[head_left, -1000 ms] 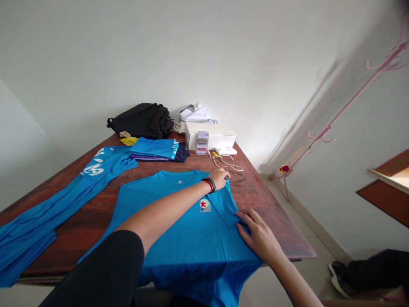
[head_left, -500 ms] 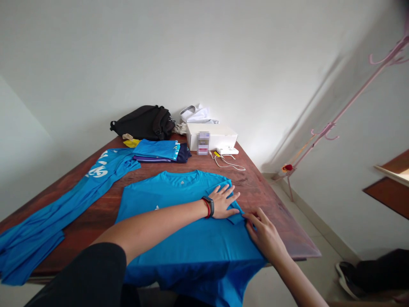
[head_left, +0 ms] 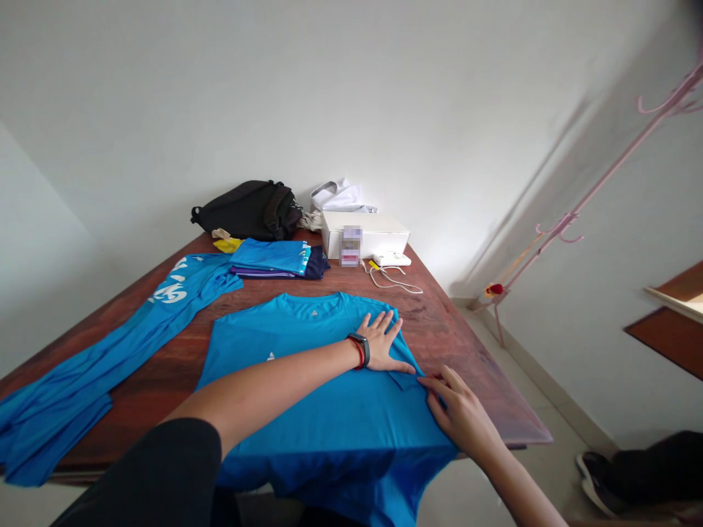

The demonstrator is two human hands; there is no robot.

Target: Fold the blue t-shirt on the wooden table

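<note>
1. Blue T-shirt (head_left: 340, 410) lies spread over the near edge of the tabletop (head_left: 444, 329), its lower part hanging off. The work in hand is flattening it around a sleeve turned inward (head_left: 403, 380) on the right-hand side.
2. Left grip (head_left: 380, 340) is wide open, its palm pressing the shirt just above that sleeve.
3. Right grip (head_left: 461, 417) curls at the shirt's edge, just beside the sleeve; whether it pinches cloth, I cannot tell.
4. Farther out lie a long blue garment (head_left: 165, 307) along the left edge, folded clothes (head_left: 269, 257), a black backpack (head_left: 247, 211) and a white box (head_left: 365, 234) near the far edge.
</note>
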